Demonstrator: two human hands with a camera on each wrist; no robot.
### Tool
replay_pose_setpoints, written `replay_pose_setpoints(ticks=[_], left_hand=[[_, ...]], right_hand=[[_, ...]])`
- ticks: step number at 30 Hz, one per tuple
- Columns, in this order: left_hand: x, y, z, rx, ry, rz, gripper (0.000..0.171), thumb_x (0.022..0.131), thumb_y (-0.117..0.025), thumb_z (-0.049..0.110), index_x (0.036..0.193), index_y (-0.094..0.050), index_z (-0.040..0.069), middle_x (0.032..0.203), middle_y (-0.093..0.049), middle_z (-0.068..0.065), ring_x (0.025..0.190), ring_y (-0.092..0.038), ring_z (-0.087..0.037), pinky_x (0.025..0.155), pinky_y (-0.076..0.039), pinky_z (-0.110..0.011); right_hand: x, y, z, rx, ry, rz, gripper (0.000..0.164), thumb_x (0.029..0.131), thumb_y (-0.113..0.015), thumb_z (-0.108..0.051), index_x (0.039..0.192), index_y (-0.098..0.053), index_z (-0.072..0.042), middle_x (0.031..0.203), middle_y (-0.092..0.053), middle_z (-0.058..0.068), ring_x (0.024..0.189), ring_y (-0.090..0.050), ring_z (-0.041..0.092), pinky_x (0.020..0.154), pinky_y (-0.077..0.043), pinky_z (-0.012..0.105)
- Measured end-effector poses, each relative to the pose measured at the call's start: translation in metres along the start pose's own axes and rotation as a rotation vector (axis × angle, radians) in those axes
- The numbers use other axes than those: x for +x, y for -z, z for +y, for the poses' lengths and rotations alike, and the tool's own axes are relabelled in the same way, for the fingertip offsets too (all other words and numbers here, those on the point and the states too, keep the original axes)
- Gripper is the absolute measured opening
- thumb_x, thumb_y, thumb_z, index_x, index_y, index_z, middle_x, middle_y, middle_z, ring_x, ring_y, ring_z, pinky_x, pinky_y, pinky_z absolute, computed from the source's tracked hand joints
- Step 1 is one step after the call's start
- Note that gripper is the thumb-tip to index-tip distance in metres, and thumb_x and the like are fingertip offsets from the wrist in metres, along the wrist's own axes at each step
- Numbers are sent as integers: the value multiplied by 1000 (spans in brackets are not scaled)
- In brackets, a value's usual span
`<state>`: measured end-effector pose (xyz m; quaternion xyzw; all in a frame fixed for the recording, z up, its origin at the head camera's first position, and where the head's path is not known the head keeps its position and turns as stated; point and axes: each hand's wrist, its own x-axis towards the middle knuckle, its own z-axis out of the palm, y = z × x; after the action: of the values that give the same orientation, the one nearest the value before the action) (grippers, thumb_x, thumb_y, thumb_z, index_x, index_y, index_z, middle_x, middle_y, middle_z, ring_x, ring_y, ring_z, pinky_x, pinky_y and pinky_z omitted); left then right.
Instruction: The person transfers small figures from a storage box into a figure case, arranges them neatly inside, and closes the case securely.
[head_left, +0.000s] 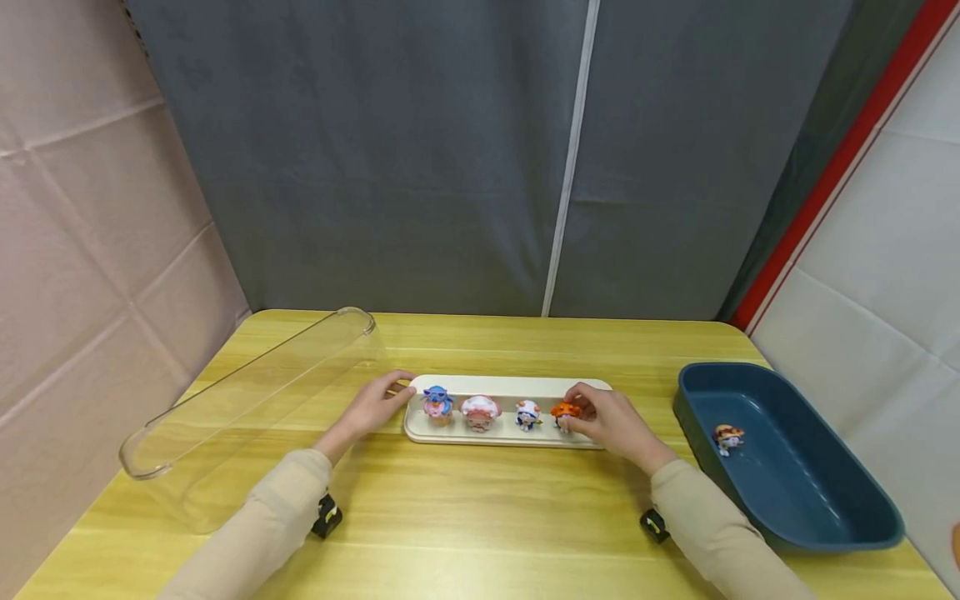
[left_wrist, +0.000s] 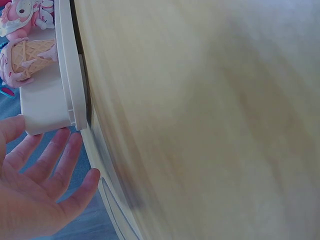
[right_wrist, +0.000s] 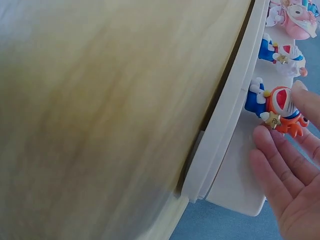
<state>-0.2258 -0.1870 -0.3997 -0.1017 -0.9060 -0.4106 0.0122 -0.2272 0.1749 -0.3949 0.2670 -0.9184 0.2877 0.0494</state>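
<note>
A shallow white tray (head_left: 517, 386) lies on the table with several small toy figurines standing in a row on it. At its left end my left hand (head_left: 372, 407) touches the edge with fingertips, fingers spread and fairly straight in the left wrist view. My right hand (head_left: 611, 423) pinches an orange-hooded figurine (right_wrist: 282, 102) between thumb and fingers, at the right of the row. Beside it stand a white-headed figurine (head_left: 527, 414), a pink-and-white figurine (head_left: 480, 413) and a blue-topped figurine on an ice-cream-cone base (head_left: 438, 406).
A clear plastic cover (head_left: 247, 371) lies slantwise on the left, behind my left forearm. To the right a dark blue bin (head_left: 810, 475) holds one brown-topped figurine (head_left: 727, 437). A grey curtain (head_left: 412, 167) hangs behind the wooden table (head_left: 480, 517).
</note>
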Motion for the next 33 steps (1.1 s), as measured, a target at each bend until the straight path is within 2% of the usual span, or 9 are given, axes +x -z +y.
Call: replay_pose_setpoints(ticks=[21,27,33], left_hand=[[0,-1,-3,6,2,1,30,91,-51,18,116,-53,3,102,-59,-17,89,-56,-30,78,-45,-42],[0,-1,-2,2,7,-2,30,91,-51,19,116,-53,3,103,-58,-18,90,-56,-30,79,-45,-42],[0,0,-2,2,11,-2,30,91,-51,19,116,-53,2,103,-58,-18,90,-56,-30,79,-45,-42]], right_hand=[[-2,7,3,11,-18,-13,26,76,-69,-27,94,-57,-13,84,-62,-3,72,-57,10,66,-49,29],[-3,20,4,-15,-3,-12,27,77,-69,-25,95,-57,-10,82,-62,-1,73,-58,13,67,-49,31],[-4,43,1,-42,0,-25,27,80,-66,-25,98,-57,-7,85,-61,0,75,-58,15,68,-49,33]])
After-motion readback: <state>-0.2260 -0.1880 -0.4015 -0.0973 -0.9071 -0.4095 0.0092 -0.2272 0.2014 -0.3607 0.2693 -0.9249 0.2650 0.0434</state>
